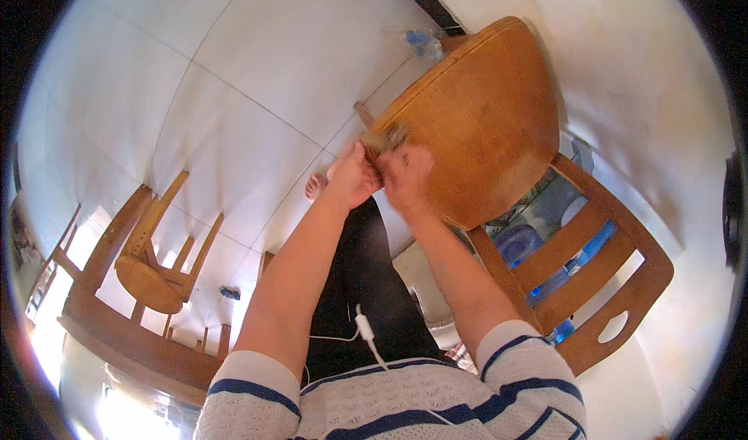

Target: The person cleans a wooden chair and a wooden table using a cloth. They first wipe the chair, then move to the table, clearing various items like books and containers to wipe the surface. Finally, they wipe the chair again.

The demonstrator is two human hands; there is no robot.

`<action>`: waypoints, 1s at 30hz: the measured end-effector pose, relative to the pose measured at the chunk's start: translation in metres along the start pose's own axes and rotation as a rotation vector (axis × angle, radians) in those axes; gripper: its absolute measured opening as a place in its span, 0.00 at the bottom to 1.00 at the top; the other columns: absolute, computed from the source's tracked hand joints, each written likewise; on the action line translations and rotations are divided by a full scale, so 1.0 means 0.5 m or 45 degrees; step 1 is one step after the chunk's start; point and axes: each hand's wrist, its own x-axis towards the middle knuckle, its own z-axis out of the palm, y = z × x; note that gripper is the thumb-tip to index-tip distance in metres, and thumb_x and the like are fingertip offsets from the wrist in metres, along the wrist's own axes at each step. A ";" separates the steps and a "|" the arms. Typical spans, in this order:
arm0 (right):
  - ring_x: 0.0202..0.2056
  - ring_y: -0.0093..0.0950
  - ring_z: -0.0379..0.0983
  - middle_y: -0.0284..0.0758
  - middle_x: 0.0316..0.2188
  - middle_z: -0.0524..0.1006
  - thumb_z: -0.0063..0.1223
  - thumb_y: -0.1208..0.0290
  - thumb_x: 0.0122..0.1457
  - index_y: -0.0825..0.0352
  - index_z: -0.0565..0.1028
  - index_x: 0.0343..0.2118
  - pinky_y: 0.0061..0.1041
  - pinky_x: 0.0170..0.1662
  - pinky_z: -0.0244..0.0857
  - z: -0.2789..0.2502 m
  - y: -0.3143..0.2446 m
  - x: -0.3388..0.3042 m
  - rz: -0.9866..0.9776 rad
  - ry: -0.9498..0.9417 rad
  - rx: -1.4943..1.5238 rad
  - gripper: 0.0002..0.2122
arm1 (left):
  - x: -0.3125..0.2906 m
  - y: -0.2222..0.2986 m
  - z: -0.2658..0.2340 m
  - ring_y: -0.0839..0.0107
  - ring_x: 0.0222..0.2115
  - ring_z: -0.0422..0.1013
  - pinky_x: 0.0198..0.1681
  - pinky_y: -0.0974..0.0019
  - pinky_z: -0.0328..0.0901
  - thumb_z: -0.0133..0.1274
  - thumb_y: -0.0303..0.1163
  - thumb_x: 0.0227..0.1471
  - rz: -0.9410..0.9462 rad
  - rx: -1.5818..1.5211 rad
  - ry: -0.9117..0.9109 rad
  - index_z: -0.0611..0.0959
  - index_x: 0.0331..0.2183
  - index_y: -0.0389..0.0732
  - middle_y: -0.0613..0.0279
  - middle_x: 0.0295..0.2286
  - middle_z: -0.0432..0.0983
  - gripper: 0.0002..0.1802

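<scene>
Close together at the near left edge of a brown wooden table [487,113], both my hands work on something small. My left hand [357,178] is closed, palm turned partly up, with its fingers curled. Beside it my right hand [407,176] is blurred by motion, its fingers bent inward. A blurred greyish-brown thing [389,137] shows just beyond the fingers, against the table's edge. Its kind cannot be made out, and the fingers cover part of it.
A slatted wooden chair [615,284] stands at the right against the pale wall, with blue items behind its slats. To the left are a round wooden stool [152,284] and more wooden furniture. A clear plastic bottle with blue parts [425,44] lies beyond the table. A white cable [365,327] hangs over my lap.
</scene>
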 end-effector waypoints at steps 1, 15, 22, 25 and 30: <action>0.37 0.39 0.60 0.37 0.31 0.66 0.50 0.72 0.46 0.60 0.73 0.29 0.39 0.39 0.53 -0.004 -0.026 -0.018 0.028 -0.086 0.079 0.06 | -0.002 0.017 0.001 0.56 0.47 0.60 0.52 0.53 0.54 0.29 0.49 0.57 0.037 0.070 -0.005 0.63 0.50 0.42 0.55 0.47 0.63 0.26; 0.41 0.36 0.61 0.34 0.34 0.69 0.48 0.68 0.46 0.57 0.74 0.29 0.38 0.42 0.53 -0.108 0.070 -0.114 -0.162 -0.359 0.026 0.07 | -0.046 -0.015 0.042 0.53 0.51 0.55 0.56 0.53 0.47 0.29 0.61 0.51 0.041 0.115 0.087 0.59 0.51 0.33 0.45 0.50 0.57 0.40; 0.36 0.44 0.64 0.41 0.29 0.69 0.48 0.70 0.49 0.65 0.73 0.31 0.37 0.39 0.57 -0.276 0.267 -0.253 0.801 0.149 -0.256 0.07 | -0.029 -0.019 0.055 0.52 0.46 0.60 0.47 0.54 0.59 0.35 0.50 0.55 0.251 0.569 0.248 0.56 0.53 0.41 0.49 0.49 0.56 0.30; 0.35 0.44 0.64 0.45 0.29 0.69 0.47 0.69 0.51 0.67 0.71 0.33 0.38 0.39 0.57 -0.269 0.319 -0.253 1.299 0.380 -0.343 0.09 | -0.033 -0.030 0.068 0.55 0.41 0.64 0.39 0.58 0.66 0.37 0.46 0.56 0.355 0.763 0.296 0.57 0.52 0.42 0.51 0.48 0.57 0.26; 0.38 0.43 0.59 0.43 0.32 0.64 0.46 0.79 0.43 0.65 0.69 0.31 0.37 0.41 0.53 -0.063 0.028 -0.231 0.931 0.250 -0.261 0.10 | -0.037 -0.024 0.067 0.59 0.37 0.66 0.34 0.61 0.68 0.41 0.44 0.54 0.345 0.769 0.346 0.57 0.50 0.43 0.55 0.46 0.60 0.26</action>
